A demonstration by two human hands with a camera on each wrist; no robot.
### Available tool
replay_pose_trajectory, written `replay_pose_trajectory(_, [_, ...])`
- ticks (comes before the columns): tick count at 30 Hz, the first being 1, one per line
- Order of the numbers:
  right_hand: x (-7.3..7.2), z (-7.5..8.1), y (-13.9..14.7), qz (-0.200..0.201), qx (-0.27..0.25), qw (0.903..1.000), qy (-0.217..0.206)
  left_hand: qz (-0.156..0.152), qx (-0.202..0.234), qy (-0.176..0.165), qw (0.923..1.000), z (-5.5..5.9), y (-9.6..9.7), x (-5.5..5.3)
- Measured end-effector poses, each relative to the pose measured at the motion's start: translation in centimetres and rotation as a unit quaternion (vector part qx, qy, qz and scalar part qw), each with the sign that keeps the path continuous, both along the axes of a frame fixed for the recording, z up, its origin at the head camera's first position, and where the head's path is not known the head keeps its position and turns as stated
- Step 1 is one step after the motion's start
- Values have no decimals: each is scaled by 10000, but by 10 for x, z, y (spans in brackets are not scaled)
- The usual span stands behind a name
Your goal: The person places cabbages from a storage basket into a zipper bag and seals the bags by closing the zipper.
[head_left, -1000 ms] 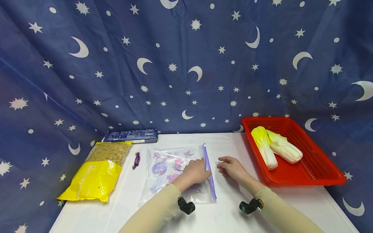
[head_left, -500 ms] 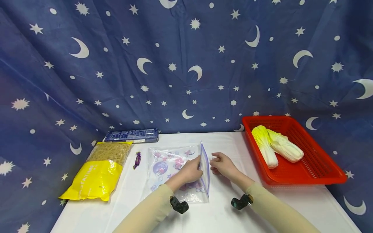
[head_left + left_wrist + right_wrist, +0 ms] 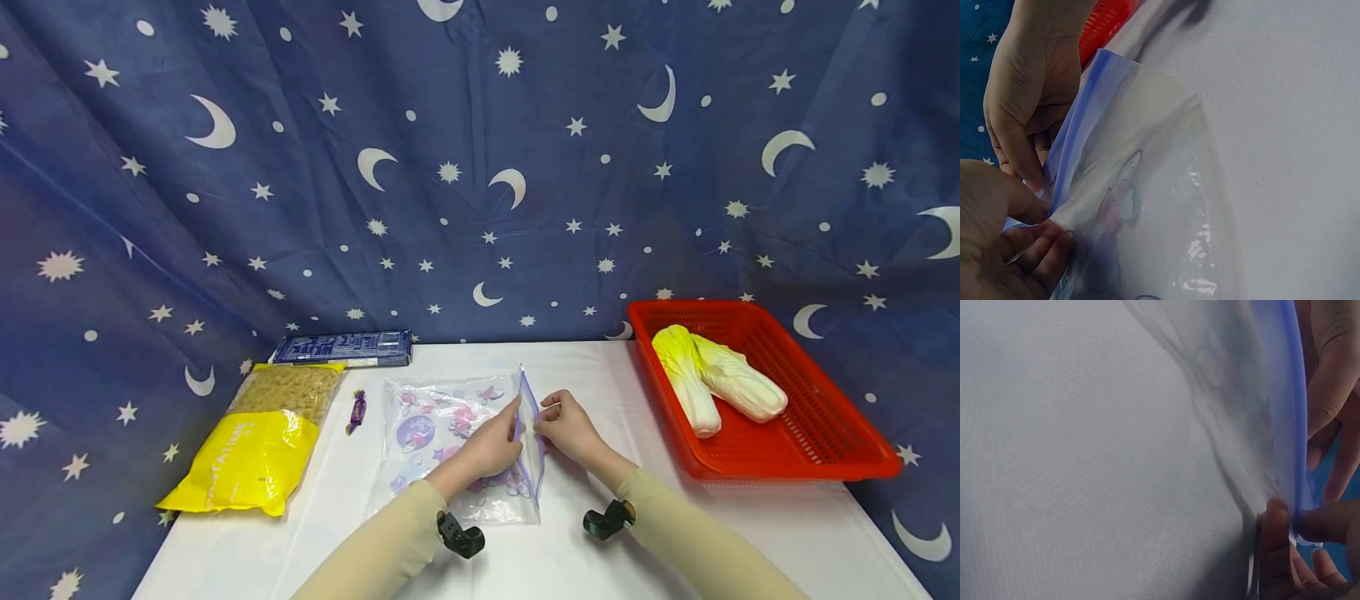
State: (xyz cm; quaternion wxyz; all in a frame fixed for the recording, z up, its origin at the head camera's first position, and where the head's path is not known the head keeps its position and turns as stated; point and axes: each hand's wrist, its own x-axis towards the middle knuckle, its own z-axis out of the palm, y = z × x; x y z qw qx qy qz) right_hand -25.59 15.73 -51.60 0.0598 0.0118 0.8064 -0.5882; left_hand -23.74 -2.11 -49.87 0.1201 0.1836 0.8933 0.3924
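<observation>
Two lips of the bag stand apart: your left hand pinches the left one, your right hand the right; ease them wider, pulling evenly.

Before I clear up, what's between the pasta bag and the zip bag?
Between the pasta bag and zip bag, the head view shows a purple-wrapped candy.

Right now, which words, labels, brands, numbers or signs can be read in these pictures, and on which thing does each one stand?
"...STATIME" on the yellow packet; its first letters are unclear.
Smaller marks there: too small to read.
Blue box: print too small.
Purple candy: print too small.
Clear zip bag: pictures, no readable words.
</observation>
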Motion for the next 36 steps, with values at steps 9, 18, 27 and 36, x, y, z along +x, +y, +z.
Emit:
replay_pose_trajectory(9, [0, -1, -1, 39, 250, 9997, -6, -57, 84, -166, 9998, -3, 1, 4])
replay_pose_trajectory(18, [2, 0, -3, 77, 315, 9995, 30, -16, -108, 36, 9999, 6, -5, 2])
replay_pose_trajectory(27, [3, 3, -8, 75, 539, 9983, 222, 218, 128, 202, 9995, 12, -9, -1])
replay_pose_trajectory(36, [2, 5, -5, -60, 734, 9958, 536, 322, 138, -231, 9991, 29, -21, -5])
